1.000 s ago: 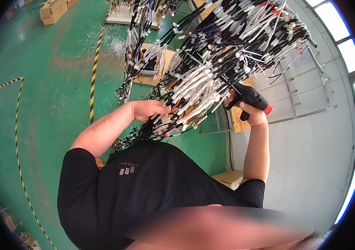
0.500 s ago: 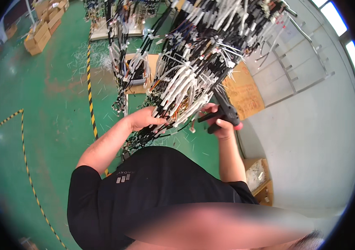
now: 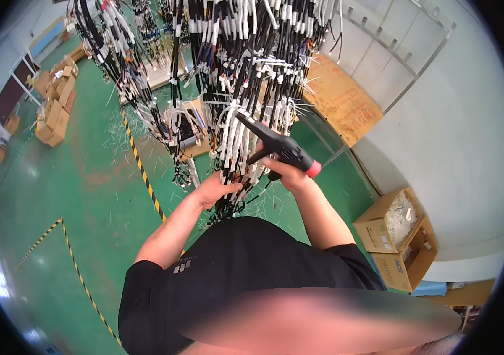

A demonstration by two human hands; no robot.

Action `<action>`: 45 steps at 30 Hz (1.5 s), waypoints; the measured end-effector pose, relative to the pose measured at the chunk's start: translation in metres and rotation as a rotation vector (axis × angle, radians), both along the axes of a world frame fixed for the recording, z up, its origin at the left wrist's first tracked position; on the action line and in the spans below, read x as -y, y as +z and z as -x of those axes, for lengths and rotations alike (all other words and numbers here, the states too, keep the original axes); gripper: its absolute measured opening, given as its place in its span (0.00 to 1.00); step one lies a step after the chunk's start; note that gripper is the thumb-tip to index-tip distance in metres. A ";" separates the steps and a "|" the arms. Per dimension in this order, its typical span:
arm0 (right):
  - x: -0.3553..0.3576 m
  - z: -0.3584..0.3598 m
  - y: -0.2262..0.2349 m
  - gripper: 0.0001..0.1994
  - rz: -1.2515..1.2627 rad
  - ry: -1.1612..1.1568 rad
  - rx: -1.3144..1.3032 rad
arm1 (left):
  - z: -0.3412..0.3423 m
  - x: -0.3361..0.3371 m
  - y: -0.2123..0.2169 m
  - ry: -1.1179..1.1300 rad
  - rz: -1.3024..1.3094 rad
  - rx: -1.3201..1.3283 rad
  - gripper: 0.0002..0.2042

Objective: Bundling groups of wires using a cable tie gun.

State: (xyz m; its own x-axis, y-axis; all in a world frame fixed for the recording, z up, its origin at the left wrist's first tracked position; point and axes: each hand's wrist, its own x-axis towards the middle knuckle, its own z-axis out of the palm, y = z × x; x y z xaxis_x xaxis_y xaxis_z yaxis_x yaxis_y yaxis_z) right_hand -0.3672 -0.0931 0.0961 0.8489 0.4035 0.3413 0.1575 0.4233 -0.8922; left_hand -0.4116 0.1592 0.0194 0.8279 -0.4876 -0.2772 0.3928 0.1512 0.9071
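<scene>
Long wire harnesses in black and white sleeving hang in a thick bunch in front of me, with white cable ties sticking out of them. My left hand is closed round the lower part of this bunch. In my right hand is a black cable tie gun with a red rear end. Its nose points up and left, against the white-sleeved part of the bunch. Some fingers of the right hand are hidden behind the gun's handle.
More harnesses hang at the left. Clipped tie ends lie scattered on the green floor, which has yellow-black tape. A wooden board stands at the right by the wall, with open cardboard boxes nearer me. More cartons are far left.
The view has shifted to the right. The cable tie gun has swung up and left from beside the bunch, its nose now at the harnesses. My left hand keeps its hold.
</scene>
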 end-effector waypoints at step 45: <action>0.135 -0.074 0.191 0.16 1.133 -0.124 0.342 | 0.000 0.083 -0.002 0.360 -0.458 0.211 0.30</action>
